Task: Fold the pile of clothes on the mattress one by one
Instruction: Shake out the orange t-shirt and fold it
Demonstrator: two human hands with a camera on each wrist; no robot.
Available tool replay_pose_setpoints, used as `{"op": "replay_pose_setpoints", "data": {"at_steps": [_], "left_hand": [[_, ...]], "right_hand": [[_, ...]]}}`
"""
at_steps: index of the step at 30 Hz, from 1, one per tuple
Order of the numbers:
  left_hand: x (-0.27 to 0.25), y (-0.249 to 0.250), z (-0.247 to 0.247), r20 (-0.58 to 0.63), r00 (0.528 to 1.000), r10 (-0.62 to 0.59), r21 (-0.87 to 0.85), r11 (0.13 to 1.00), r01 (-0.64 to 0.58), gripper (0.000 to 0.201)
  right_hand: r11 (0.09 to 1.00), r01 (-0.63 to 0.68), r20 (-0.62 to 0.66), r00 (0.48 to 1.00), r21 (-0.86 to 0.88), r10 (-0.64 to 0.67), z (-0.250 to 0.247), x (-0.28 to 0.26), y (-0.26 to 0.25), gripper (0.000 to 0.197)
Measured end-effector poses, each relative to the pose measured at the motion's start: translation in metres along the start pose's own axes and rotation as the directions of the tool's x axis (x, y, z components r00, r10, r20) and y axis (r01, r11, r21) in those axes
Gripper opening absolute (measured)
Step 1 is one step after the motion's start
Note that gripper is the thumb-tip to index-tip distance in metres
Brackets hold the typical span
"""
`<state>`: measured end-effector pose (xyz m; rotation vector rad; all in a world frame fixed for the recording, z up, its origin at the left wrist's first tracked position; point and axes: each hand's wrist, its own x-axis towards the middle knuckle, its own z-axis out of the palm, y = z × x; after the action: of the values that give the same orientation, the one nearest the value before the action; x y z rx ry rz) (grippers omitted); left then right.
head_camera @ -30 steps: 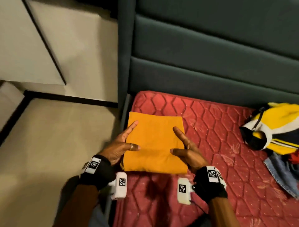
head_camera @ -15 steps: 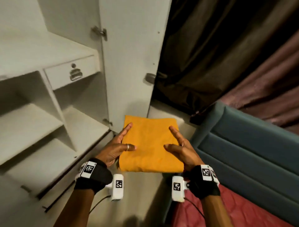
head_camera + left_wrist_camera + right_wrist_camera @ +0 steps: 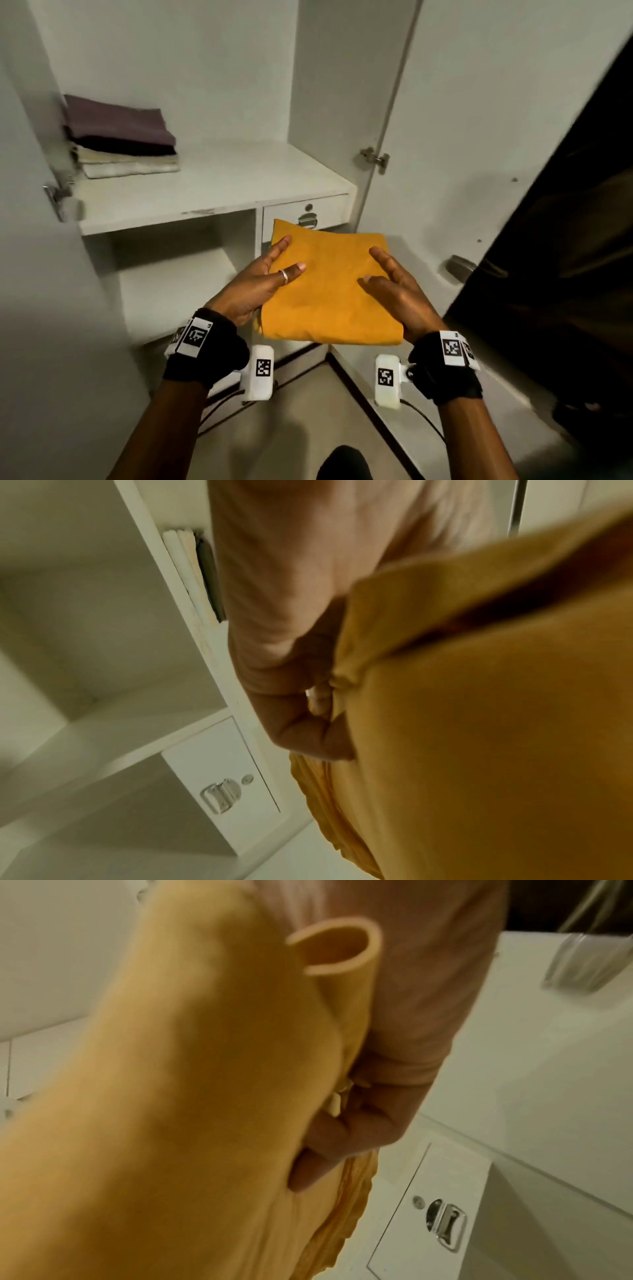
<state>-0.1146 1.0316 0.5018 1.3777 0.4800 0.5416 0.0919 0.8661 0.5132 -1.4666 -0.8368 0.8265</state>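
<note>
You've got the folded garment (image 3: 330, 291) held in front of the open wardrobe, just before its drawer (image 3: 306, 214). Your left hand (image 3: 255, 286) is on the garment's left edge, your right hand (image 3: 397, 291) on its right edge. On the shelf (image 3: 212, 181) above the drawer, back left, sits a stack of folded clothes (image 3: 120, 137).

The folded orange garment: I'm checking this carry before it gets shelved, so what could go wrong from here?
1. The folded orange garment is held only at its two sides by the left hand and right hand; its unsupported middle could sag and undo the fold.
2. It is level with the drawer, below the shelf; it may catch that edge unless lifted.
3. It could nudge the stack of folded clothes.
</note>
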Motion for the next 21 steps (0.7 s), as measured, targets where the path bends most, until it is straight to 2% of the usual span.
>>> {"op": "replay_pose_setpoints", "data": {"at_steps": [2,5,8,14,18,21], "left_hand": [[0.017,0.01,-0.012,-0.079,0.996,0.026,0.015,1.0,-0.025,0.108],[0.046,0.027,-0.03,-0.203,0.976,0.082,0.124,0.991,-0.058,0.084],[0.08,0.048,-0.052,-0.316,0.944,0.093,0.225,0.974,-0.021,0.077],[0.152,0.08,-0.099,-0.405,0.907,0.115,0.232,0.972,-0.02,0.09],[0.18,0.086,-0.13,-0.488,0.862,0.139,0.269,0.963,-0.003,0.115],[0.185,0.093,-0.161,-0.59,0.797,0.132,0.199,0.98,-0.014,0.089]], "right_hand": [[1.0,0.01,0.044,0.999,-0.013,-0.009,0.006,0.037,-0.01,0.065],[0.999,0.051,0.102,0.994,-0.01,-0.049,0.013,0.094,-0.024,0.065],[0.996,0.085,0.191,0.978,-0.01,-0.081,0.019,0.157,-0.037,0.062],[0.984,0.164,0.357,0.925,-0.064,-0.131,0.03,0.288,-0.071,0.062],[0.971,0.215,0.485,0.863,-0.101,-0.141,0.052,0.363,-0.086,0.061],[0.967,0.233,0.574,0.808,-0.102,-0.134,0.091,0.405,-0.087,0.064]]}}
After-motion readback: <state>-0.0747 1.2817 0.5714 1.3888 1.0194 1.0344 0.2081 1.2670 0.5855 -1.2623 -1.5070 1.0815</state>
